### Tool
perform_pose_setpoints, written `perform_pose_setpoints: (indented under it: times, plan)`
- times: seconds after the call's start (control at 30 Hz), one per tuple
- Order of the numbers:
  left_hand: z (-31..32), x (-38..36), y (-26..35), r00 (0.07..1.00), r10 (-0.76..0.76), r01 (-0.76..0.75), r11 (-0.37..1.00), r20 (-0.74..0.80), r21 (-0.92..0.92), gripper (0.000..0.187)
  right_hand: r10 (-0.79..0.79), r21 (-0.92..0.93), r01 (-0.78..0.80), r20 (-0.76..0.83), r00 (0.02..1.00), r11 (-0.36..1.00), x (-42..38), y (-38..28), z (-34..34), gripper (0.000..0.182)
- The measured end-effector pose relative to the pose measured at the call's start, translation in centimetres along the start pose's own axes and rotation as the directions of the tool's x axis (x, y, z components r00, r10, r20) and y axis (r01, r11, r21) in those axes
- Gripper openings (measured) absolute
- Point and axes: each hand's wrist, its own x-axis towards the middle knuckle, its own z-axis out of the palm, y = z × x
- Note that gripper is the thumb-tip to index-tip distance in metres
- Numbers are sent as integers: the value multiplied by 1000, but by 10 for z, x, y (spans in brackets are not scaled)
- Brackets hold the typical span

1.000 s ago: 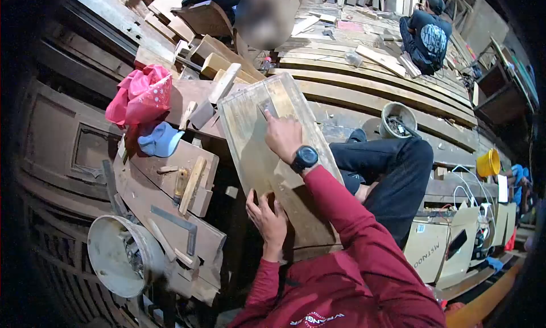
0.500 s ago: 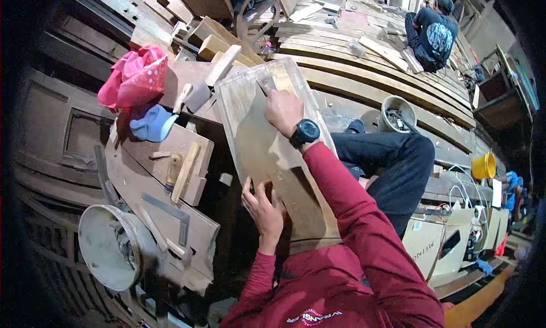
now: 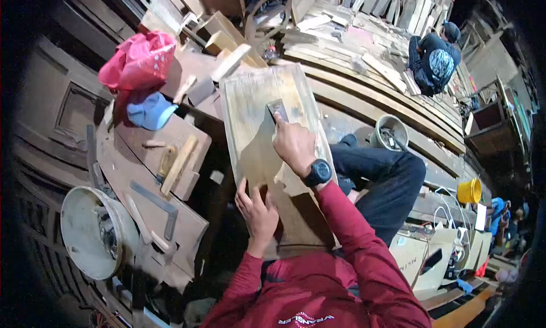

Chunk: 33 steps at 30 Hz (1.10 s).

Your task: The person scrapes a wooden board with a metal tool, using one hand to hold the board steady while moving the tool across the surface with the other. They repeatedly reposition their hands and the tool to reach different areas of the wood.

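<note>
Long board (image 3: pixel 267 157) lying across the lap, far end up on the scrap pile. Left hand (image 3: pixel 257 210) flat on the near end, fingers spread, pinning it. Right hand (image 3: pixel 294 146) fingers pressing a small pad (image 3: pixel 277 109) mid-board. Upper stretch looks paler, near end darker, probably lots left.

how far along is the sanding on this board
Under way, hard to grade. The right hand presses a small abrasive piece on the upper half of the wooden board; the left hand steadies the near end. The surface looks patchy: pale streaks up top, darker wood near the body, so much seems left.
</note>
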Motion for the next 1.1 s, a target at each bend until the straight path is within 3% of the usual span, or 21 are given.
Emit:
perform_pose_setpoints:
  times: [0.1, 0.2, 0.33, 0.37, 0.47, 0.67, 0.77, 0.83, 1.0, 1.07, 1.1]
  plan:
    - [-1, -2, 0, 1000, 1, -1, 1000, 8, -13, 39, -89, 3, 90, -60, 994, 996, 54, 4, 16, 51]
    - [8, -5, -13, 998, 65, -64, 998, -27, 11, 37, -70, 61, 73, -57, 996, 995, 85, 1, 16, 43]
    - [1, -5, -5, 1000, 25, -25, 999, -8, -23, 35, -34, 21, 35, -46, 998, 999, 47, -6, 9, 42]
    - [2, -4, -5, 1000, 21, -21, 999, -8, -31, 35, -57, 11, 59, -117, 991, 998, 34, -4, 20, 45]
    - [-2, -4, -2, 1000, 22, -21, 999, 5, -43, 35, -31, 40, 33, -51, 998, 999, 5, -7, 7, 45]
    - [8, 4, -6, 1000, 6, -6, 999, -6, -43, 35, -40, 70, 43, -47, 998, 997, 42, -12, -2, 28]
    - [15, 13, -4, 1000, 20, -20, 1000, -9, -1, 37, -64, 27, 67, -93, 994, 997, 57, -7, 8, 27]
    - [21, 14, -8, 998, 47, -46, 999, -28, 18, 36, -54, 92, 61, -70, 996, 994, 52, 2, 10, 35]
    - [18, 5, -15, 985, 16, -32, 996, -171, -89, 44, -21, 168, 17, 24, 999, 986, 2, 24, -3, 39]
    - [21, 7, -20, 978, -41, -6, 975, -205, -224, 45, 13, 181, -34, 118, 993, 983, -10, 37, -7, 41]
    - [23, 5, -21, 975, -77, 14, 958, -210, -288, 46, 49, 246, -69, 89, 995, 967, -18, 48, -2, 41]
